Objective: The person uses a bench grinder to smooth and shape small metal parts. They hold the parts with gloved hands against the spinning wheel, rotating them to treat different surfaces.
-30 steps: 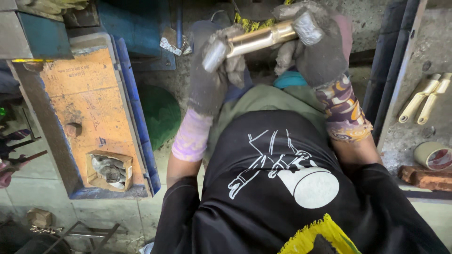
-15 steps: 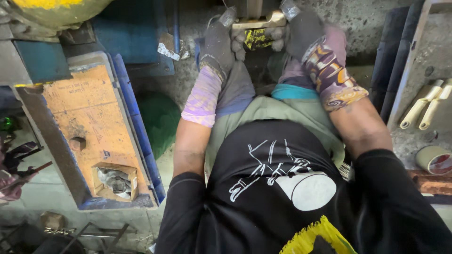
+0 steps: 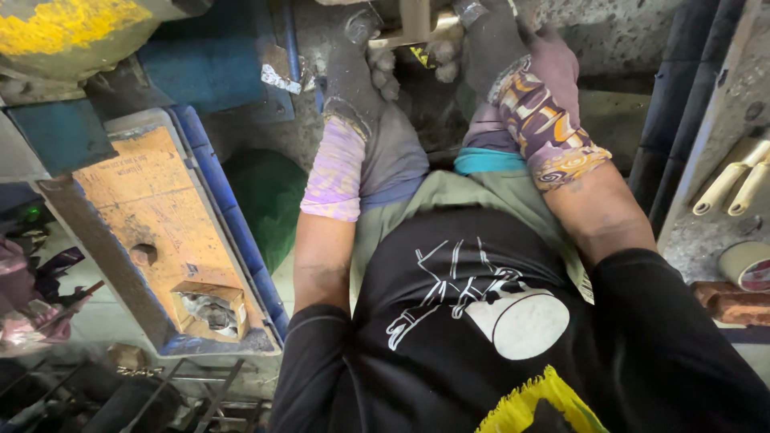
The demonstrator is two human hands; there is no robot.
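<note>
At top edge: brass-coloured metal rod (image 3: 413, 32), long axis crosswise, gripped at either end; grey-gloved left hand (image 3: 361, 68) closed on it, grey-gloved right hand (image 3: 497, 44) likewise, both equally near.

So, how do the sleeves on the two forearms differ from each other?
The left sleeve is plain pale purple and pink; the right sleeve has a swirling pattern in purple, orange and white. The left one reaches lower toward the elbow than the right one. Both meet dark grey gloves, on the left hand and the right hand.

Orange board (image 3: 152, 216) crowds left; pale rods (image 3: 734, 184) right.
</note>
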